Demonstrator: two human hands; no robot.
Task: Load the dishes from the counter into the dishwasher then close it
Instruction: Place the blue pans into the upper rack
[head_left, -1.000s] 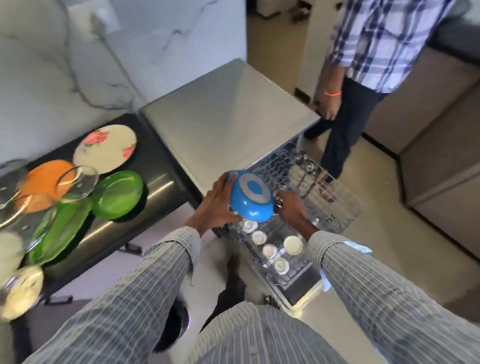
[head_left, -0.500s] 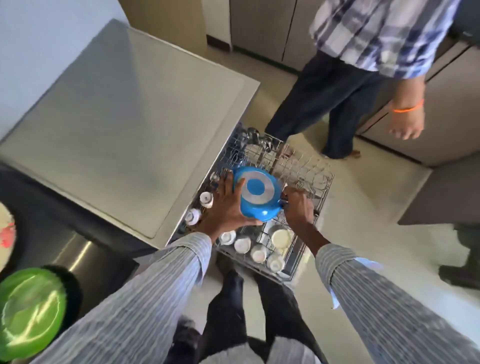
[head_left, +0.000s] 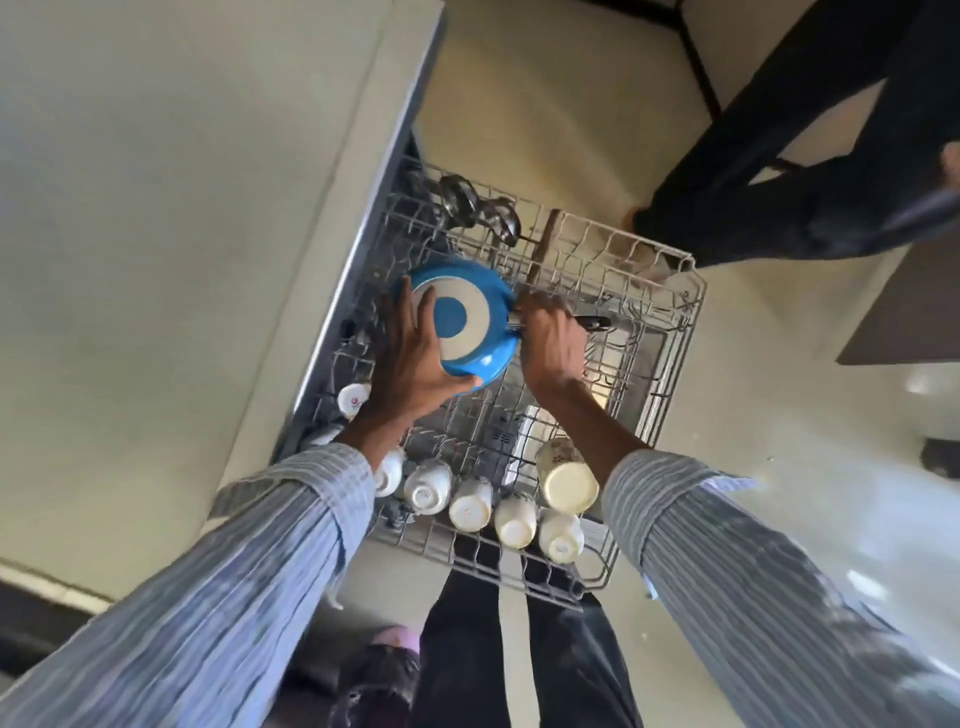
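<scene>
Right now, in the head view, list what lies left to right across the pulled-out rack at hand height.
Grey steel dishwasher top → left hand → upturned blue pan → right hand → black pan handle → white wire rack's right rim.

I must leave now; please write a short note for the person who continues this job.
Left hand holds the blue pan by its body, bottom up; right hand grips its black handle. Pan is over the pulled-out rack, not yet released. Cups already stand upside down along the near edge.
Left: set the pan down, load any remaining dishes, push the rack in, close the dishwasher.
</scene>
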